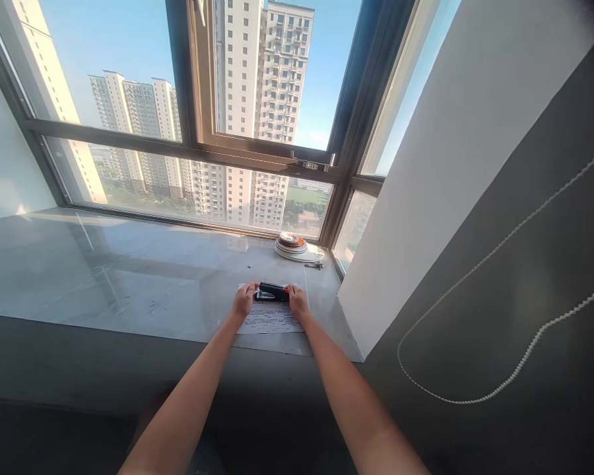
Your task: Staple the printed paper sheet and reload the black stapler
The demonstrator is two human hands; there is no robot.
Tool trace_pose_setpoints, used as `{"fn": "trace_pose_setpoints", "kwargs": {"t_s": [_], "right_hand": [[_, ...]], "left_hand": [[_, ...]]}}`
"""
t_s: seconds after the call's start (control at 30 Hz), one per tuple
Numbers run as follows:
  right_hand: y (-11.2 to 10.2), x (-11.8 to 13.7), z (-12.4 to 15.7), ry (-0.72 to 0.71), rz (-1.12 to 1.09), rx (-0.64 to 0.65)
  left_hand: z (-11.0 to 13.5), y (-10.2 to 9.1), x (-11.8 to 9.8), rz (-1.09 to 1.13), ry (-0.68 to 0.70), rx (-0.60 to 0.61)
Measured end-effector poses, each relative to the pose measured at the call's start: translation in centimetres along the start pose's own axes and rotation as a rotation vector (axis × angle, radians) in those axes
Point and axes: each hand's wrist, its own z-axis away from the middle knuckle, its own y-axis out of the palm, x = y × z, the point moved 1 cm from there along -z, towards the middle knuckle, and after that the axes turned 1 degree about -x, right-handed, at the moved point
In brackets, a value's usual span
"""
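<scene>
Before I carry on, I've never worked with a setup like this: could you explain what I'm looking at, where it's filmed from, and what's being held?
There's no machine here, just a person's two bare arms. The one picture comes from a camera on their head, looking forward and down. The left hand and right hand hold a black object, perhaps a stapler, by its two ends, above a printed sheet. The sheet lies on a pale window ledge. Farther back, by the window frame, sits a stack of round pieces, with something small and dark beside it, too small to identify.
</scene>
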Motion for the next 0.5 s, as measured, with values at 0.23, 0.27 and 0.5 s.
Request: {"fn": "trace_pose_setpoints", "kwargs": {"t_s": [0.23, 0.27, 0.5], "right_hand": [[0.16, -0.05, -0.01, -0.009, 0.035, 0.003], [0.16, -0.01, 0.02, -0.011, 0.036, 0.004], [0.14, 0.31, 0.03, -0.008, 0.011, -0.002]], "left_hand": [[-0.04, -0.15, -0.01, 0.257, -0.157, 0.005], [-0.04, -0.18, -0.09, 0.273, -0.162, -0.005], [0.03, -0.42, -0.21, 0.294, -0.192, -0.015]]}}
